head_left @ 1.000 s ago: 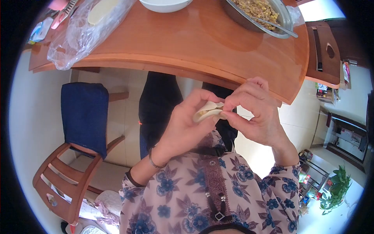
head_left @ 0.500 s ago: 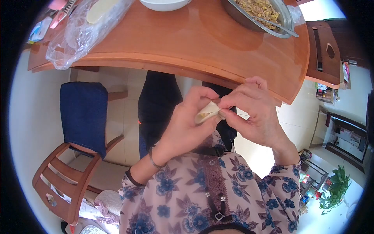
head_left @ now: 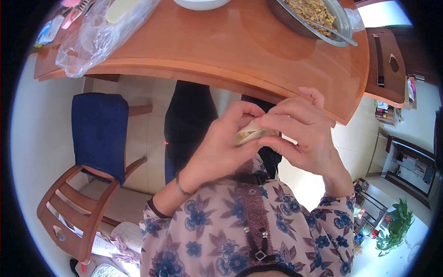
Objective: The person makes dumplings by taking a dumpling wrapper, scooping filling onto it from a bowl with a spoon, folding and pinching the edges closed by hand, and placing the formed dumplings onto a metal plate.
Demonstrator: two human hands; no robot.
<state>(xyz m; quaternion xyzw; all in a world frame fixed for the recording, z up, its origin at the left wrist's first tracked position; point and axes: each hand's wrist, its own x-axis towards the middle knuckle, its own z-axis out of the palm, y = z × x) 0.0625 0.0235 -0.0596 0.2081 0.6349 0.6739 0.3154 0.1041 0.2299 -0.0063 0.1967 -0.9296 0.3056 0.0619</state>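
Held in front of my body, below the table edge, is a pale dumpling [head_left: 249, 135] with a partly open fold and some yellowish filling showing. My left hand [head_left: 227, 141] curls around its left side, thumb below and index finger above. At its right end the fingers of my right hand [head_left: 302, 134] press the dough edge, index finger over and thumb under. Above on the table, a metal bowl [head_left: 342, 34] holds a chopped yellow-brown filling [head_left: 316, 15] with a spoon [head_left: 339, 37] resting in it.
The wooden table [head_left: 212, 41] curves across the top. On it lie a clear plastic bag [head_left: 87, 46] with a pale dough round [head_left: 121, 10], and a white bowl [head_left: 201, 4] at the far edge. A blue-covered chair [head_left: 99, 134] stands at left, another wooden chair [head_left: 390, 69] at right.
My right hand's fingers have shifted slightly left along the dumpling's edge, covering more of it. My left hand still holds the dumpling. The view has moved a little.
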